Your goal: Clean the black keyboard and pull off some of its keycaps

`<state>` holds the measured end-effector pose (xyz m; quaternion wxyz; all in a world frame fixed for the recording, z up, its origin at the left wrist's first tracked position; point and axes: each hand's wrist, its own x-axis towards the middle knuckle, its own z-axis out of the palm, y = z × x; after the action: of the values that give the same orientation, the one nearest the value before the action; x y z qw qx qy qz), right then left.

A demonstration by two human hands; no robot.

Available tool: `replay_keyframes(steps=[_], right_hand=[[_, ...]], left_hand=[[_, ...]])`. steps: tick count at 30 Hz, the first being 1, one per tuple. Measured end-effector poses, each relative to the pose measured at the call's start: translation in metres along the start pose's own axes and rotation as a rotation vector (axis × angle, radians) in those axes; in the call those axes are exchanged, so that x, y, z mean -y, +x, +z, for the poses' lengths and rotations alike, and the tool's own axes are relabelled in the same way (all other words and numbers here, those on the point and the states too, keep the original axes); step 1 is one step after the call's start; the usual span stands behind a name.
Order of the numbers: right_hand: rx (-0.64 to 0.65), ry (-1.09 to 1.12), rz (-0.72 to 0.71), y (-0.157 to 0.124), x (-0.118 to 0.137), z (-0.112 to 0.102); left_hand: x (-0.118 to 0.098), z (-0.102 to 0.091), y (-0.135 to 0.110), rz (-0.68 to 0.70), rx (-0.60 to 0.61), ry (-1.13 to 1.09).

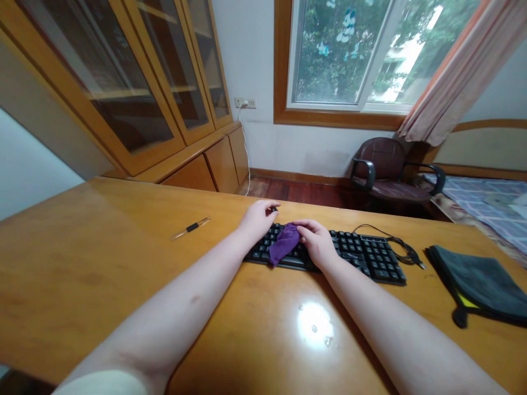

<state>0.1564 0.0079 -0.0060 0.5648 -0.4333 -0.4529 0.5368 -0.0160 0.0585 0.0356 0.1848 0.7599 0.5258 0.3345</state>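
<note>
Purple cloth, one piece and bunched up, lies on the left half of the single black keyboard, which sits near the tabletop's far edge with its cable looped at the right end. The right hand lies palm down, its fingers curled and pinching the cloth's upper end against the keys. The left hand cups the keyboard's far left corner, fingers bent over the back edge. Both forearms stretch straight out across the wood. One pen lies to the left, well apart, and one folded dark grey cloth lies by the right edge.
</note>
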Motion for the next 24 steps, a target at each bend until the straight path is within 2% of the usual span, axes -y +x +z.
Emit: replay_keyframes(steps=[4,7,11,14,18,21,24], right_hand=[[0.006,0.003,-0.039,0.005,-0.001,-0.001],[0.007,0.002,-0.051,0.004,0.001,-0.001],[0.034,-0.060,-0.079,0.001,0.005,0.001],[0.072,-0.106,-0.094,-0.002,0.007,0.005],[0.080,-0.078,-0.010,-0.006,0.003,0.011],[0.118,0.048,0.073,-0.009,0.000,0.015],[0.176,0.159,0.120,-0.012,0.001,0.017]], left_hand=[[-0.016,0.000,-0.062,-0.093,-0.028,-0.276],[-0.009,0.005,-0.081,-0.117,-0.077,-0.344],[0.002,0.009,-0.080,-0.036,-0.180,-0.391],[0.004,0.012,-0.079,0.020,-0.180,-0.376],[0.006,0.018,-0.080,-0.048,-0.173,-0.456],[0.008,0.021,-0.081,-0.099,-0.166,-0.512],[0.009,0.021,-0.081,-0.095,-0.176,-0.509]])
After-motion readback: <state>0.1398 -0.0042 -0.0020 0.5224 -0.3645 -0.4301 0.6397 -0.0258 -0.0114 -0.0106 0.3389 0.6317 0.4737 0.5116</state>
